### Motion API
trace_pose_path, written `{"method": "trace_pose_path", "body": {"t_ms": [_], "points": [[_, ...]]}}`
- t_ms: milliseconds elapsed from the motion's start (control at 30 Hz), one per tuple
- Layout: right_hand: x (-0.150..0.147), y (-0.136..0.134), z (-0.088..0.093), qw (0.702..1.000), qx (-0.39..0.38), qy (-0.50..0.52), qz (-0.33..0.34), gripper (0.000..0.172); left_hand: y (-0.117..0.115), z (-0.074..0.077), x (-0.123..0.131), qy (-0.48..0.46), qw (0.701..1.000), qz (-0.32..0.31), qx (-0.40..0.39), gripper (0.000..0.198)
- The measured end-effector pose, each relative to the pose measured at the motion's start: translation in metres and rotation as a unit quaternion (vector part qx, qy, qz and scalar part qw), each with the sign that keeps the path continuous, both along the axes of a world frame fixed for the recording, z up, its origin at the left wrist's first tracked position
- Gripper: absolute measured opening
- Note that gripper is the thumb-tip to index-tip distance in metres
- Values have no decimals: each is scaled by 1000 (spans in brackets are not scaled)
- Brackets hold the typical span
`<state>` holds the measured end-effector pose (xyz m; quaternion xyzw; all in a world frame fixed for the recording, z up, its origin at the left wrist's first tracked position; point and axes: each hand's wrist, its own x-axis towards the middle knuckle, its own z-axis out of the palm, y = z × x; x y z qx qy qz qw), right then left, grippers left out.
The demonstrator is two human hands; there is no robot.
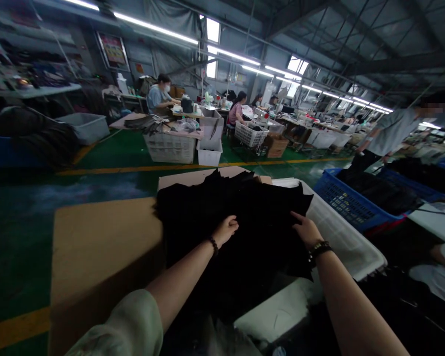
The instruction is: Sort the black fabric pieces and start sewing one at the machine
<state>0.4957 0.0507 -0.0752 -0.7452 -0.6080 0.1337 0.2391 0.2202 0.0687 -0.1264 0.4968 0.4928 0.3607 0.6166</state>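
Note:
A heap of black fabric pieces (237, 198) lies in front of me, its edges ragged at the back. Over its middle, my left hand (226, 230) has its fingers curled and closed on the black fabric; how many layers it grips cannot be made out. Near the right edge of the cloth, my right hand (307, 231) touches it with the index finger stretched out and apart from the others. Dark cloth hides detail around the fingertips. Below the hands, a pale flat panel (278, 309) shows past the fabric.
Cardboard (104, 247) stands to the left. A white plastic bin (348, 247) sits at the right, with a blue crate (356, 202) of dark cloth beyond. A person (389, 128) stands by the crates. Across the green floor, workers sit at sewing tables behind white baskets (170, 146).

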Motion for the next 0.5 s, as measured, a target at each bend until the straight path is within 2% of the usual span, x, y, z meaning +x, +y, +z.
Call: {"method": "trace_pose_path", "body": {"t_ms": [133, 267, 433, 500], "points": [[6, -7, -4, 999, -15, -10, -33, 25, -8, -20, -4, 26, 1000, -13, 7, 35], [10, -10, 5, 998, -9, -27, -48, 25, -13, -37, -9, 59, 997, -32, 25, 41], [8, -6, 28, 998, 7, -45, -47, 26, -27, -63, -24, 126, 990, -55, 42, 45], [9, -3, 46, 997, 11, -55, -58, 37, -33, -71, -27, 144, 986, -61, 56, 43]]}}
